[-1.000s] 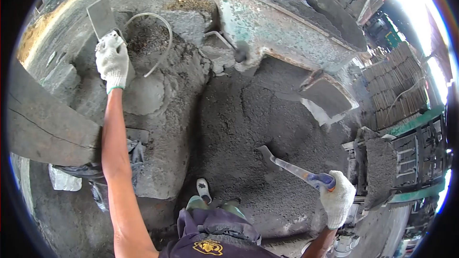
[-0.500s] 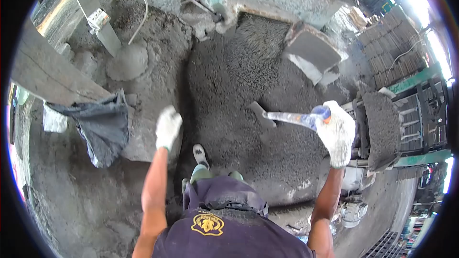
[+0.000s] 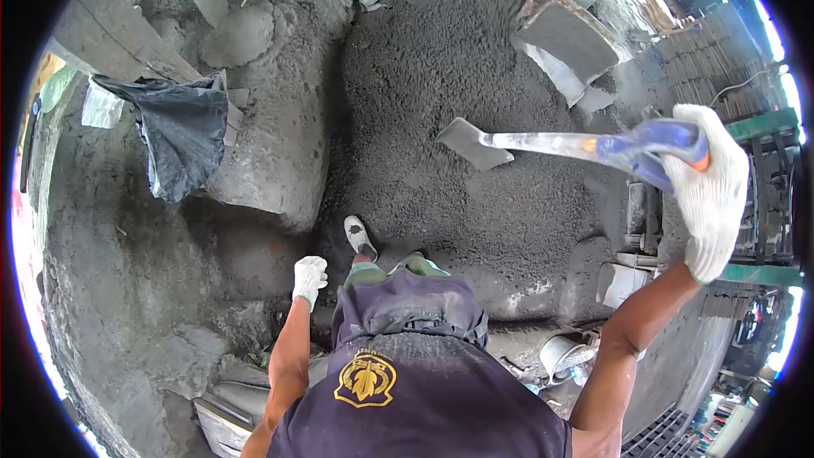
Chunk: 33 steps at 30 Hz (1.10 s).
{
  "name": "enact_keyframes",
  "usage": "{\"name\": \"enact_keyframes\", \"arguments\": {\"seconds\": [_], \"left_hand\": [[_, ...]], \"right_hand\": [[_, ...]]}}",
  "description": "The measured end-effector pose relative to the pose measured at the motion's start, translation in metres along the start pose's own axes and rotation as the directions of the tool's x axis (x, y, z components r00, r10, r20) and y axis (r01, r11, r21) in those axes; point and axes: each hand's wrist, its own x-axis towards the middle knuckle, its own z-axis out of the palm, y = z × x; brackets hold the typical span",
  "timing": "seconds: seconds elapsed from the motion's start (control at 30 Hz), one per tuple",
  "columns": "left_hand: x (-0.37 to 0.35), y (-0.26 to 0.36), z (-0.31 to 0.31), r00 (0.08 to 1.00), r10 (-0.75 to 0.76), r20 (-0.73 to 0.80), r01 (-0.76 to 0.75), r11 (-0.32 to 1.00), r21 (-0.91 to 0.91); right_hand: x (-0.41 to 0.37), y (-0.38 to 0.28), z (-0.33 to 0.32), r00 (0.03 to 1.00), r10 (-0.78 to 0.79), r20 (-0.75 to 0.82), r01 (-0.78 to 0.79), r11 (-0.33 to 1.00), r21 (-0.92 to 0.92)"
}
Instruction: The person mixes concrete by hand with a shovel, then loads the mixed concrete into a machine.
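Blue and orange, the D-grip [image 3: 670,137] of the shovel [image 3: 543,143] has the gloved right hand's [image 3: 710,191] fingers clamped around it. Its blade [image 3: 475,144] is at the dark granular mix [image 3: 415,59]; contact is unclear. The left hand's [image 3: 310,278] fingers curl together, apparently empty. The shovel should feel stiff and, loaded, blade-heavy, best held at grip and mid-shaft.

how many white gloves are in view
2: one white glove on the left hand, which holds nothing visible, and another on the right hand, which grips the shovel's blue handle.
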Motion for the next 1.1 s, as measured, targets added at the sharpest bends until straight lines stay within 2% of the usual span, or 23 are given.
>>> {"name": "enact_keyframes", "arguments": {"seconds": [0.07, 0.13, 0.17, 0.2, 0.27, 0.37, 0.47, 0.57, 0.7, 0.83, 0.97, 1.03, 1.1], "left_hand": [[-0.007, 0.022, 0.014, 0.998, 0.051, 0.022, -0.051, 0.999, -0.01], [-0.014, 0.038, 0.026, 0.994, 0.091, 0.058, -0.088, 0.995, -0.056], [-0.01, 0.04, 0.032, 0.992, 0.107, 0.066, -0.104, 0.993, -0.048], [-0.006, 0.038, 0.037, 0.99, 0.121, 0.079, -0.115, 0.991, -0.066], [-0.012, 0.042, 0.043, 0.985, 0.118, 0.122, -0.116, 0.993, -0.023], [-0.014, 0.03, 0.043, 0.98, 0.137, 0.144, -0.136, 0.991, -0.014], [-0.013, 0.016, 0.037, 0.987, 0.078, 0.14, -0.086, 0.995, 0.05], [-0.015, 0.006, 0.035, 0.994, 0.033, 0.106, -0.04, 0.997, 0.062], [-0.034, -0.005, 0.036, 0.993, 0.055, 0.101, -0.056, 0.998, 0.001], [-0.071, -0.032, 0.026, 0.995, 0.065, 0.08, -0.061, 0.997, -0.052], [-0.088, -0.071, 0.008, 1.0, 0.005, 0.012, -0.004, 0.993, -0.119], [-0.092, -0.082, 0.008, 0.999, -0.034, 0.001, 0.034, 0.997, -0.074], [-0.09, -0.095, 0.006, 0.999, -0.047, -0.003, 0.047, 0.999, -0.026]], "right_hand": [[-0.002, 0.002, 0.016, 0.998, -0.059, -0.009, 0.059, 0.998, 0.031], [-0.012, -0.001, 0.067, 0.982, -0.188, -0.021, 0.189, 0.98, 0.07], [-0.02, -0.006, 0.108, 0.993, -0.104, 0.063, 0.095, 0.986, 0.134], [-0.032, 0.001, 0.162, 0.989, -0.126, 0.079, 0.127, 0.992, -0.016], [-0.051, 0.003, 0.201, 0.997, -0.017, 0.07, 0.016, 1.0, 0.015], [-0.06, 0.007, 0.207, 0.994, -0.05, 0.101, 0.051, 0.999, -0.004], [-0.061, 0.011, 0.205, 0.994, -0.072, 0.083, 0.071, 0.997, 0.005], [-0.065, 0.004, 0.207, 0.992, -0.129, -0.011, 0.129, 0.991, 0.036], [-0.067, 0.003, 0.209, 0.99, -0.137, -0.015, 0.138, 0.99, 0.002], [-0.049, 0.006, 0.213, 0.991, -0.137, 0.002, 0.137, 0.989, 0.049], [-0.04, 0.003, 0.208, 0.988, -0.151, 0.029, 0.15, 0.988, 0.041], [-0.043, -0.001, 0.203, 0.991, -0.094, 0.098, 0.095, 0.995, -0.005], [-0.055, 0.004, 0.206, 0.991, -0.113, 0.076, 0.111, 0.994, 0.026]]}}
